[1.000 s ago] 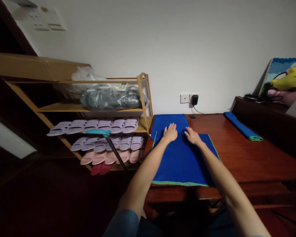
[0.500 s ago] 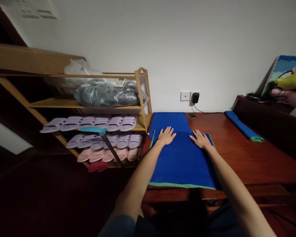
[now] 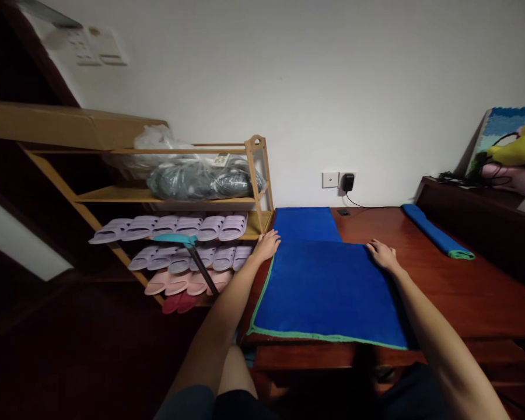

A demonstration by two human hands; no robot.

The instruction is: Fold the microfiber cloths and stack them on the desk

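Note:
A blue towel with green edging lies on the wooden desk, its near part in a flat panel with a straight far edge. Behind it, more blue cloth lies flat against the wall. My left hand is at the panel's far left corner, fingers bent in on the cloth. At the far right corner my right hand has its fingers curled over the edge. The fingertips of both hands are partly hidden.
A rolled blue towel lies on the right of the desk. A wooden rack with slippers and plastic-wrapped bundles stands at left. A black adapter is plugged into the wall, its cord trailing right.
My hands have moved apart, from lying flat on the towel to its far left and right corners. Their fingers have curled in. The near panel looks spread wider, and the view has shifted slightly.

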